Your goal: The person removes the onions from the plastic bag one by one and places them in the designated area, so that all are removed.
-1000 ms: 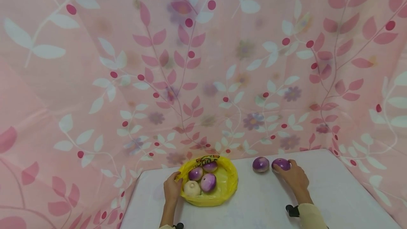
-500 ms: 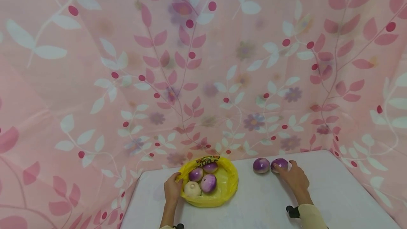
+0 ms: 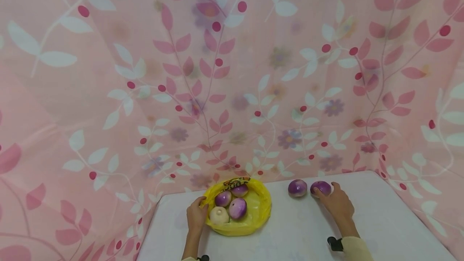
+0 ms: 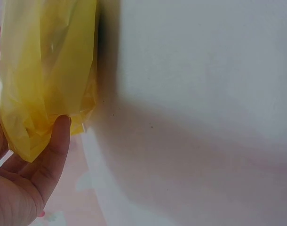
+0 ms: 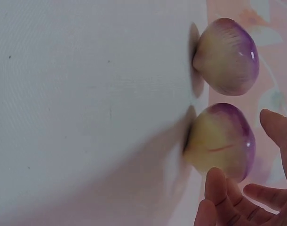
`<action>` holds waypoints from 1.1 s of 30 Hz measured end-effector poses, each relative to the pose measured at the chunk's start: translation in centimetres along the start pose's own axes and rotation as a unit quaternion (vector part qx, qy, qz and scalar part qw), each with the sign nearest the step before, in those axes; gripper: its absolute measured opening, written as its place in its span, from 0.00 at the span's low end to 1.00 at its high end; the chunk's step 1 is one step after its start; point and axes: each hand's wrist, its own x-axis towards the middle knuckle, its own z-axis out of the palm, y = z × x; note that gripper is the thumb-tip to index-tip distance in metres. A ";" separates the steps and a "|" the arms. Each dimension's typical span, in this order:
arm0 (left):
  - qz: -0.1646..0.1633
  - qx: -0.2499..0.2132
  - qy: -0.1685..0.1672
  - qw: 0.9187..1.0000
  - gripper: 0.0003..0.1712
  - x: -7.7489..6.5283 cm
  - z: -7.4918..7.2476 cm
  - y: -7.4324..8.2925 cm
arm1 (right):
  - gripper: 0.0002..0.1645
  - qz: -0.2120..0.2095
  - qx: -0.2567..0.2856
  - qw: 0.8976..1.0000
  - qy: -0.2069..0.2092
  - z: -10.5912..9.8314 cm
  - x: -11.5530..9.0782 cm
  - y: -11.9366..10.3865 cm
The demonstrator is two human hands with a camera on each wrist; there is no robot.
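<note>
A yellow plastic bag (image 3: 259,224), its mouth rolled open, stands on the table with several purple-and-white turnips (image 3: 237,208) inside. One round vegetable (image 3: 219,215) in it shows a cream side with a small knob. My left hand (image 3: 197,216) pinches the bag's left side; in the left wrist view the thumb presses on the yellow film. To the right, my right hand (image 3: 338,204) is at a purple-topped turnip (image 5: 221,141), fingertips against its near side. The thumb stands apart from it in the right wrist view. A second turnip (image 3: 297,187) sits just left of it.
The white-covered table (image 3: 290,233) ends at a pink floral curtain (image 3: 232,92) behind the bag and turnips. Dark wrist straps (image 3: 335,243) and pale sleeves show at the forearms.
The turnip at my right hand shifted slightly left towards its neighbour, then back right, leaving a small gap. My left hand and the bag have stayed in place.
</note>
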 end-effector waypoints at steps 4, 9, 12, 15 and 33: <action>-0.001 -0.003 0.001 1.000 0.14 0.0 0.0 0.0 | 0.62 -0.022 0.007 1.000 0.005 -0.3 -0.1 -0.1; 0.000 -0.003 -0.001 1.000 0.14 0.0 0.0 0.0 | 0.59 -0.030 0.013 0.999 -0.003 -0.8 -0.4 -0.5; 0.004 -0.002 -0.001 1.000 0.14 0.1 0.0 0.0 | 0.57 -0.042 0.021 0.999 -0.009 -1.0 -0.7 -1.0; 0.009 0.000 0.000 1.000 0.15 0.1 0.0 0.0 | 0.56 -0.056 0.027 0.998 -0.017 -1.4 -1.2 -1.6; 0.000 -0.004 -0.004 1.000 0.14 0.0 0.0 0.1 | 0.53 -0.120 0.042 0.992 -0.012 0.1 -2.6 -4.0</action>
